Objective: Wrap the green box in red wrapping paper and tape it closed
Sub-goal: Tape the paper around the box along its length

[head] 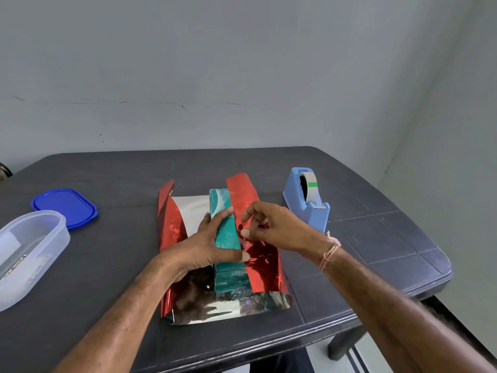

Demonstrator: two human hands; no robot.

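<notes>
- Green box (226,232) stands on edge on the red wrapping paper (266,262), its long axis running away from the person.
- Left hand (207,246) clasps the box, thumb on its right face.
- Right hand (274,224) is just right of the box, its fingers curled at the raised flap's edge; a pinch cannot be confirmed.
- Judgement: the flap folds leftward from those fingers, over the box.

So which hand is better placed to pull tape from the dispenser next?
Right. The right hand is at the red wrapping paper flap, next to the tape dispenser on that side. The left hand grips the green box, thumb pinning the flap's edge, so releasing would probably loosen the fold.
</notes>
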